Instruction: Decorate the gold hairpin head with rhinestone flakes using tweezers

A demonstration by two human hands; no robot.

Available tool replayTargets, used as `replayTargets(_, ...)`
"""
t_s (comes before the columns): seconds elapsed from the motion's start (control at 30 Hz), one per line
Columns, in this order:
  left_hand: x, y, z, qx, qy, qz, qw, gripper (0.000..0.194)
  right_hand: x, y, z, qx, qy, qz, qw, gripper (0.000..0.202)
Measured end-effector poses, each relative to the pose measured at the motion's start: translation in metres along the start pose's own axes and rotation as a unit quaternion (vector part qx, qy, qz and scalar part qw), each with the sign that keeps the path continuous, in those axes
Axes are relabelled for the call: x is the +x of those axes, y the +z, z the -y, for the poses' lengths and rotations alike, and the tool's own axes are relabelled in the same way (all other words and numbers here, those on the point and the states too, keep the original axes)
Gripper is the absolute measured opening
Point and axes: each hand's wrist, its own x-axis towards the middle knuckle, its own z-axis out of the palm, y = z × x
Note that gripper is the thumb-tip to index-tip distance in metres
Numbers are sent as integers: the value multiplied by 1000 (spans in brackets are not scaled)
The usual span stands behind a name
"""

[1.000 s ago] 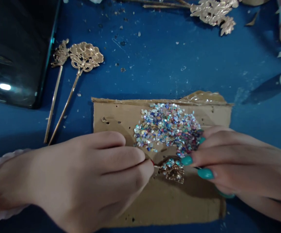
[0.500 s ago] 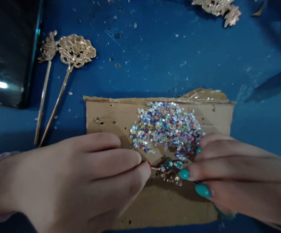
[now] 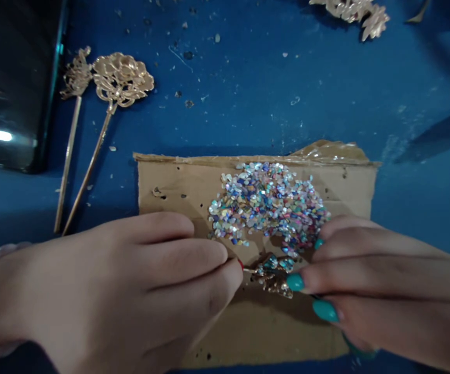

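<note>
Across 1 blue table [image 3: 232,119], 2 gold pins [image 3: 123,78] lie at 10 o'clock. At 5, over 1 cardboard piece [image 3: 271,335], your left hand [image 3: 142,291] pinches 1 ornament [image 3: 272,265] by its stem; whether your right hand [image 3: 384,285] grips anything, I can't tell.

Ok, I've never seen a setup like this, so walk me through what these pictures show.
There is no machine here, just a person's two bare hands. The view comes from one camera worn on the head, looking forward and down.

The left hand pinches the thin stem of a small metal ornament. The right hand, with teal nails, is at the ornament's other side; whether it grips a tool is unclear.

Beneath is a cardboard sheet bearing a pile of iridescent chips. On the blue tabletop, to the left, lie a flower-headed metal stick, a second metal stick and a glossy black device.
</note>
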Motion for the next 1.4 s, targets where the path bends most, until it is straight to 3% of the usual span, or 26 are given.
replayTargets(0.17, 1, 1, 0, -7, -3, -8, 1000, 34, 4, -2, 0, -8, 8, -8, 1000, 19)
replayTargets(0.43, 2, 1, 1, -14, -6, -12, 1000, 30, -25, -3, 4, 45, 56, -42, 997, 18)
replayTargets(0.63, 0, 1, 1, -7, 0, -2, 1000, 32, -22, -4, 2, 43, 33, -32, 998, 14)
replayTargets(0.8, -1, 2, 2, 0, 7, -9, 1000, 33, -21, -5, 3, 49, 66, -49, 995, 14)
replayTargets(1.17, 0, 3, 4, 5, 6, -17, 1000, 33, -12, -8, -6, 61, 21, -16, 998, 18)
replayTargets(1.4, 1, 1, 3, -4, 3, -11, 1000, 32, -10, -13, -10, 44, -49, 14, 998, 20)
